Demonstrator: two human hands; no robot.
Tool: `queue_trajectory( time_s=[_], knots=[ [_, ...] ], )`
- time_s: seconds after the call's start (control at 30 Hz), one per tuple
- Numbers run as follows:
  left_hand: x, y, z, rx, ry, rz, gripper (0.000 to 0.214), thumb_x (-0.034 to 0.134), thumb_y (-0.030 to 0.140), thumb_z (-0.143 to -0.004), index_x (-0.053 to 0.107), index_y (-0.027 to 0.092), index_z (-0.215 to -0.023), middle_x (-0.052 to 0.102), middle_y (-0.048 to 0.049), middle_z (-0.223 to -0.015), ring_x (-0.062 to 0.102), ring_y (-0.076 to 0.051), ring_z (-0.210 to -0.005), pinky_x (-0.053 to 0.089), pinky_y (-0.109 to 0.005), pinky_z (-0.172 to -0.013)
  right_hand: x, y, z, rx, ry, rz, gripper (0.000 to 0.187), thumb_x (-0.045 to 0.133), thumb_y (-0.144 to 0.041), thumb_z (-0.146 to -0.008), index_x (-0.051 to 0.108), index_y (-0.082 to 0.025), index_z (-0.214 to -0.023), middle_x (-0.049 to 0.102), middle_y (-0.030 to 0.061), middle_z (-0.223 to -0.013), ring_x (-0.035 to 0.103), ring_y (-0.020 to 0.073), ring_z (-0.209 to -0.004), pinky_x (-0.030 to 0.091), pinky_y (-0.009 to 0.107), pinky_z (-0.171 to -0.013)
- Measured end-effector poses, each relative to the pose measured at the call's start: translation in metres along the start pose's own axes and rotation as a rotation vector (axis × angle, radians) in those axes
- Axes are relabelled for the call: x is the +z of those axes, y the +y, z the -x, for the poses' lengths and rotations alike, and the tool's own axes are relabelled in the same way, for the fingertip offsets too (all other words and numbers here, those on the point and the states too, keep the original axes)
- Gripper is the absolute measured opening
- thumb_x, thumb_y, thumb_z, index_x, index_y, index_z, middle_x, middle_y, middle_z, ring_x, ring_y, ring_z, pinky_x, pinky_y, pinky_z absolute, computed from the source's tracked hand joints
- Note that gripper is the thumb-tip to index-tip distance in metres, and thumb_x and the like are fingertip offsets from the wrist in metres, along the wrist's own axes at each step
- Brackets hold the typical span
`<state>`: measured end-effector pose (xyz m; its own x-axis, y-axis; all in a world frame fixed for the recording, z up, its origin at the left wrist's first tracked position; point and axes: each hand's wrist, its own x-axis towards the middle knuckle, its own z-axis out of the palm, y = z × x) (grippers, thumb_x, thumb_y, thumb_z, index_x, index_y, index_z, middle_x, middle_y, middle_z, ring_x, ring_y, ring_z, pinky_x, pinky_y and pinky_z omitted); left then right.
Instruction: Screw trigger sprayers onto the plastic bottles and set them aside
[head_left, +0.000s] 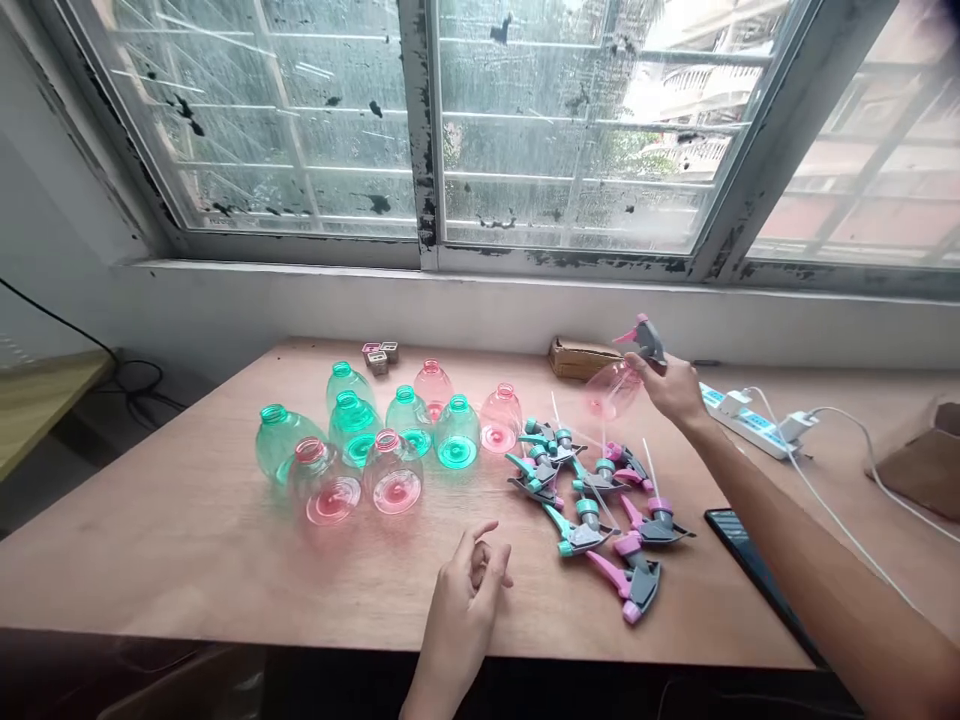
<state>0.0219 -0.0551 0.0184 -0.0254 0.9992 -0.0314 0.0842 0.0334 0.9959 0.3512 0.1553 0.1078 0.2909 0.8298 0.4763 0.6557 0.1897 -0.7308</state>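
Wooden table (pixel 187 540): right hand (pixel 675 388) clamps a blurred pink spray bottle (pixel 613 388); left hand (pixel 465 590) half-curled, seemingly empty.

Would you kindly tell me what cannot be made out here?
Head view: pink spray bottle in the right hand, blurred, cap seating unclear.
Head view: dark flat device, partly covered by the right forearm.
Head view: small square items, too small to identify.
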Motion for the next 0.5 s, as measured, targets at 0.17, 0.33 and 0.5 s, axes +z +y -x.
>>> queue_trajectory(
  time_s=[0.17,0.33,0.5],
  knots=[
    [-0.004,-0.001,0.001,0.003,-0.031,-0.019,0.052,0.059,0.057,-0.102,0.066,0.015,-0.131,0.058,0.0041,-0.069,0.063,-0.022,-0.071,0.044,-0.032,-0.074,0.030,0.043,-0.040,0.205,0.026,0.217,0.028,0.073,-0.033,-0.105,0.069,-0.020,-0.130,0.070,0.0107,-0.133,0.073,0.0288,-0.108,0.063,0.049,-0.091],
    [-0.004,0.000,0.005,-0.011,-0.071,-0.022,0.053,0.054,0.059,-0.104,0.068,0.016,-0.131,0.060,0.0023,-0.072,0.056,-0.018,-0.065,0.040,-0.030,-0.064,0.050,0.072,-0.044,0.287,0.095,0.260,0.031,0.074,-0.034,-0.105,0.068,-0.019,-0.132,0.070,0.0107,-0.134,0.072,0.0304,-0.111,0.062,0.052,-0.094],
    [-0.005,0.001,0.007,-0.032,-0.080,-0.018,0.052,0.050,0.059,-0.105,0.070,0.018,-0.130,0.059,0.0020,-0.073,0.048,-0.016,-0.059,0.033,-0.028,-0.055,0.060,0.083,-0.045,0.295,0.092,0.210,0.034,0.074,-0.035,-0.105,0.067,-0.019,-0.134,0.069,0.0108,-0.135,0.072,0.0307,-0.112,0.062,0.052,-0.093]
  ],
)
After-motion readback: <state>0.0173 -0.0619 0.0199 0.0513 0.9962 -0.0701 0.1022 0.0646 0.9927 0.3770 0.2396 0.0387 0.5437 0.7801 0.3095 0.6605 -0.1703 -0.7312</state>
